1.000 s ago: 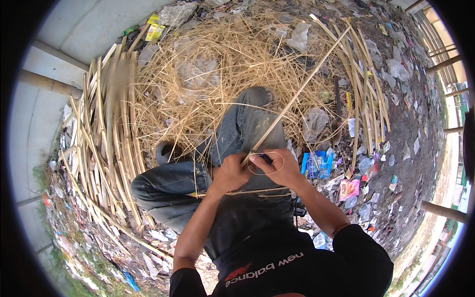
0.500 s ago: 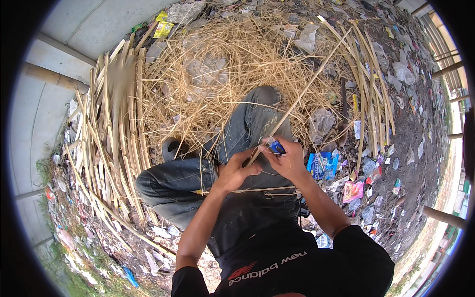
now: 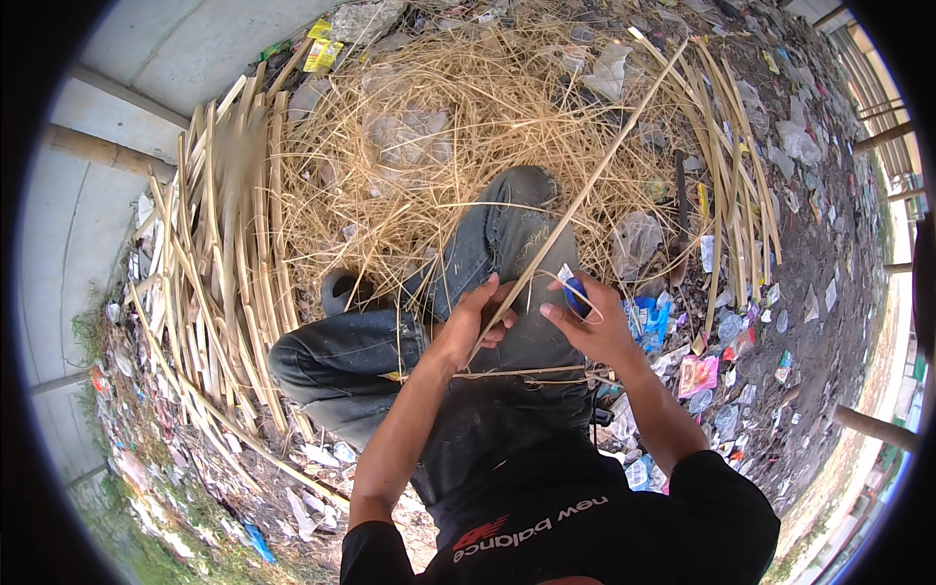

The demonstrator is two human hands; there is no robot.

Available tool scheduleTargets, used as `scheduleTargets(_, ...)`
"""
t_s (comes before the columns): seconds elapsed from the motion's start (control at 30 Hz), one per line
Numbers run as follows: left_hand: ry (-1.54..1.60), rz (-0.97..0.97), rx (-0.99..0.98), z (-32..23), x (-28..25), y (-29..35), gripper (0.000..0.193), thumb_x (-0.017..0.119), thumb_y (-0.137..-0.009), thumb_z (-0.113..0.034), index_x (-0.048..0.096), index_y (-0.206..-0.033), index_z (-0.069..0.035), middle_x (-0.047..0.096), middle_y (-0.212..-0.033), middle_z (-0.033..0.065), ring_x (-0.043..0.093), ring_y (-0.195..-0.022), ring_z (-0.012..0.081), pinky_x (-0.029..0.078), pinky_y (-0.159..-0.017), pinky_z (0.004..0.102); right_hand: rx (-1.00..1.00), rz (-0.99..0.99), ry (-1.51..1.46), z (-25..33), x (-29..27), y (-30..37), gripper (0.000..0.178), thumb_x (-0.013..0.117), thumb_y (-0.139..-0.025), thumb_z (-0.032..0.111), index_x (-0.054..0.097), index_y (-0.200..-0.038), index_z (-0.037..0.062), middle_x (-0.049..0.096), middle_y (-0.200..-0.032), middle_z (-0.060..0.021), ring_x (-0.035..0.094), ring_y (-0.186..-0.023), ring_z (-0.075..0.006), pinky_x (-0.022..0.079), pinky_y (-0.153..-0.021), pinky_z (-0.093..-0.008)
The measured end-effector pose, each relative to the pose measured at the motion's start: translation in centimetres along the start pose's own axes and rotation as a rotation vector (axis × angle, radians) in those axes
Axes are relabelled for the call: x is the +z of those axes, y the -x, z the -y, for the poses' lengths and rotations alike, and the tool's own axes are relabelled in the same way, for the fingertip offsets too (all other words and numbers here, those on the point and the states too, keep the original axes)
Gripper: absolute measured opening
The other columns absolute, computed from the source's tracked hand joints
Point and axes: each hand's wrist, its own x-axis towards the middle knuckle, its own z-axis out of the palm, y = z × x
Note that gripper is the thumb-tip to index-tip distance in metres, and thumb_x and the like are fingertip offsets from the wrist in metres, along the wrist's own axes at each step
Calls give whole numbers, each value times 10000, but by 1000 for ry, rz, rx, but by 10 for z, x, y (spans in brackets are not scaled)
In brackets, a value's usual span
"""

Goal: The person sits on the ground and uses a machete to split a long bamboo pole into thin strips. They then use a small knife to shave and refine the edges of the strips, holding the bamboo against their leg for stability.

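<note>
My left hand (image 3: 468, 327) is closed around the lower part of a long, thin bamboo strip (image 3: 583, 200). The strip slants up and to the right over my bent knee, its far tip near the upper right. To the right of the strip, my right hand (image 3: 603, 330) grips a small blue-handled knife (image 3: 573, 292) with a pale, shiny tip; its exact shape is partly hidden by the fingers. A thin curled shaving (image 3: 558, 280) loops beside that hand. Another narrow strip (image 3: 526, 371) lies across my lap below both hands.
Tangled bamboo shavings (image 3: 409, 185) cover the ground ahead. Split bamboo lengths (image 3: 219, 253) lie piled at left, with more strips (image 3: 731, 166) at right. Plastic litter (image 3: 697, 375) is scattered about on the right. A grey panel wall (image 3: 73, 253) stands at far left.
My right hand has drawn away from the strip, to the right and slightly down, with the blue-handled knife. The strip has shifted slightly in my left hand, and a gap now separates the hands.
</note>
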Motion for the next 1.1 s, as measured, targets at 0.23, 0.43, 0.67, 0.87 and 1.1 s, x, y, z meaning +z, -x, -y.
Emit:
scheduleTargets(0.23, -148, -143, 342, -3, 29, 10, 533, 521, -1112, -421, 613, -1412, 10, 535, -746, -3, 390, -546, 58, 297, -474, 226, 86, -166, -188, 16, -13, -24, 359, 801, -920, 109, 681, -1242, 8, 529, -737, 60, 458, -649, -39, 394, -597, -244)
scheduleTargets(0.43, -125, -84, 902, -16, 52, 14, 666, 397, -1132, -477, 403, -1580, 17, 581, -1031, 39, 544, -887, 111, 477, -802, 264, -204, -71, -266, 59, 26, -19, 540, 878, -863, 170, 650, -1322, -2, 708, -1008, -97, 667, -856, -144, 536, -768, -298)
scheduleTargets(0.67, -866, -462, 1107, -27, 45, 31, 631, 437, -1082, -476, 570, -1443, 24, 447, -1387, 215, 389, -1297, 323, 324, -1111, 488, -341, -58, -28, 51, 19, -26, 605, 904, -763, 106, 670, -1314, 18, 738, -1101, -209, 753, -883, -325, 582, -781, -367)
scheduleTargets(0.87, -1449, -1118, 1860, -56, -22, 87, 468, 810, -839, -518, 714, -1146, -180, 495, -1221, 71, 469, -1188, 294, 411, -1012, 438, -385, 190, 155, 38, -23, -37, 478, 879, -733, 115, 761, -1193, 63, 749, -888, -137, 734, -719, -272, 566, -675, -333)
scheduleTargets(1.1, -2188, -689, 1081, -91, -38, 143, 501, 785, -879, -315, 679, -1349, -179, 652, -1052, 19, 669, -1028, 202, 497, -923, 424, -294, 417, 251, 35, -55, -64, 535, 929, -684, 179, 772, -1187, 92, 759, -985, -118, 741, -855, -256, 568, -745, -351)
